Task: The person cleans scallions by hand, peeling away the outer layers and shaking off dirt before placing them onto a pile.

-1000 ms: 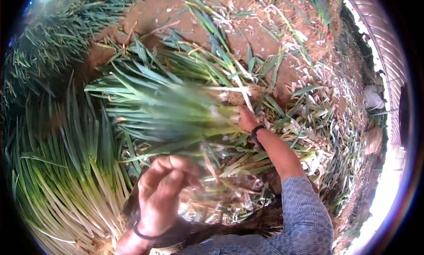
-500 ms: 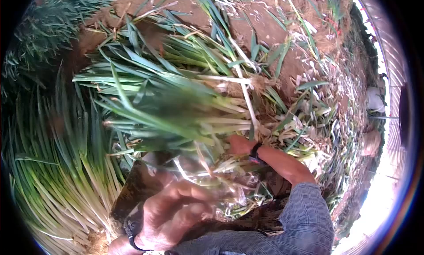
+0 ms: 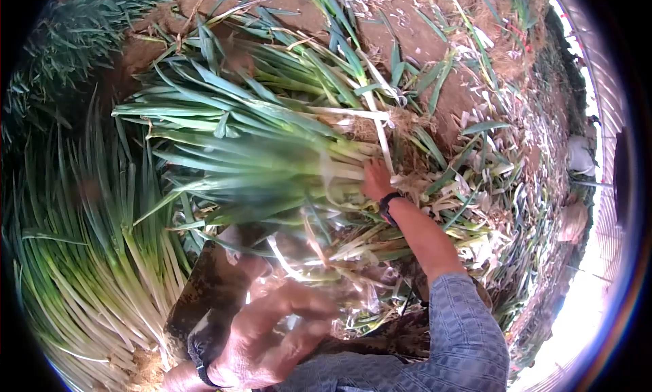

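Note:
My right hand [image 3: 377,179], with a dark band on its wrist, is closed at the white root ends of a bunch of green onions [image 3: 272,154]. The bunch lies sideways, its green leaves pointing left. Below it, my left hand [image 3: 275,331], wearing a dark braided band, has its fingers curled towards the thumb. Blur hides what, if anything, is between those fingertips. Loose pale stalks and husks [image 3: 360,256] lie between my hands.
A large pile of green onions [image 3: 95,270] lies at the left, roots downward. Leafy plants [image 3: 75,46] grow at the upper left. Trimmed leaves and husks [image 3: 502,181] litter the brown soil [image 3: 421,46] at the right. A white bundle [image 3: 579,154] sits near the right edge.
My right hand has moved up onto the root ends of the bunch. Some leaves at the bunch's lower left have shifted downward. My left hand has barely moved.

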`<state>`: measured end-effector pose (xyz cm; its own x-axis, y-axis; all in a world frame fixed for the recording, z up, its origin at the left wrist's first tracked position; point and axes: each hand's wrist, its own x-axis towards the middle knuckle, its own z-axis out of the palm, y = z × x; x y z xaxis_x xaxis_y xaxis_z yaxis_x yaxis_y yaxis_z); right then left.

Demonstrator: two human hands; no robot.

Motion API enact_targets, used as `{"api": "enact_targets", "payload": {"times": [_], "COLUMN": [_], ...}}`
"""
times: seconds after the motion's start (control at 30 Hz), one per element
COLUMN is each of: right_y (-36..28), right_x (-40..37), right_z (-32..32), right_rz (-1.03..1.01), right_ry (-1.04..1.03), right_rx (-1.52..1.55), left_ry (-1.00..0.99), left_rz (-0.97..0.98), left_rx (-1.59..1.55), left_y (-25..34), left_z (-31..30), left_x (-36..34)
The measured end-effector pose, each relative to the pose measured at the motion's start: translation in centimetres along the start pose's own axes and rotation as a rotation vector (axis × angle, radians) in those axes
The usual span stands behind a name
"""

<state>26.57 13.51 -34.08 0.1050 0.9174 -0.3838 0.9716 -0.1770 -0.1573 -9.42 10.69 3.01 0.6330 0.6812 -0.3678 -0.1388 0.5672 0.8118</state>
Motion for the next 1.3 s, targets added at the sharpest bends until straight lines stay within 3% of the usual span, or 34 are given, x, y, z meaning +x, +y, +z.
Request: {"api": "enact_targets", "payload": {"times": [0.03, 0.13, 0.27, 0.37, 0.43, 0.5, 0.63, 0.73, 0.77, 0.83, 0.97, 1.07, 1.13, 1.2, 1.3], "right_y": [-0.6, 0.0, -1.7, -2.3, -2.2, -0.5, -2.5, -2.5, -2.9, -4.4, -8.3, -8.4, -4.7, -3.7, -5.2], "right_x": [-0.5, -1.3, -2.1, -5.7, -8.1, -7.9, -6.1, -4.1, -4.5, -4.5, -9.7, -11.8, -11.6, -9.2, -7.9], "right_z": [-0.5, -2.6, -5.8, -1.7, -0.8, 0.3, -2.5, 1.0, 0.7, 0.4, -3.0, -6.7, -3.2, -3.5, -3.3], "right_rz": [0.055, -0.05, -0.043, -0.288, -0.327, -0.344, -0.387, -0.263, -0.323, -0.244, -0.301, -0.117, -0.218, -0.152, -0.185], "right_ry": [0.031, -0.133, -0.6, -0.669, -0.707, -0.46, -0.002, -0.234, -0.144, -0.443, -0.8, -1.114, -0.66, -0.487, -0.404], "right_rx": [-0.039, 0.066, -0.086, -0.267, -0.126, -0.114, -0.07, 0.106, 0.061, -0.013, 0.18, 0.352, 0.216, 0.138, 0.219], "left_ry": [-0.009, 0.0, 0.0, -0.064, -0.084, -0.105, -0.162, -0.195, -0.191, -0.176, -0.252, -0.244, -0.229, -0.209, -0.18], "left_rz": [0.016, 0.074, 0.172, 0.11, 0.141, 0.281, 0.207, 0.206, 0.241, 0.314, 0.254, 0.259, 0.341, 0.35, 0.32], "left_rx": [0.018, 0.063, 0.028, 0.227, 0.344, 0.436, 0.51, 0.592, 0.623, 0.688, 0.808, 0.875, 0.867, 0.873, 0.969], "left_y": [-0.3, -0.7, -0.6, -0.3, 0.2, -0.7, -1.2, -1.2, -2.0, -3.7, -3.8, -3.6, -3.7, -3.9, -4.3], "left_z": [-0.3, -0.6, 0.1, -0.2, 0.0, 0.2, 0.8, 1.0, 0.9, 0.8, 0.5, 0.5, 0.4, 0.3, 0.2], "left_x": [-0.1, -0.5, -0.1, -0.7, -0.5, -0.1, -0.4, -0.4, -0.6, -1.0, -1.9, -2.0, -1.8, -2.1, -2.7]}}
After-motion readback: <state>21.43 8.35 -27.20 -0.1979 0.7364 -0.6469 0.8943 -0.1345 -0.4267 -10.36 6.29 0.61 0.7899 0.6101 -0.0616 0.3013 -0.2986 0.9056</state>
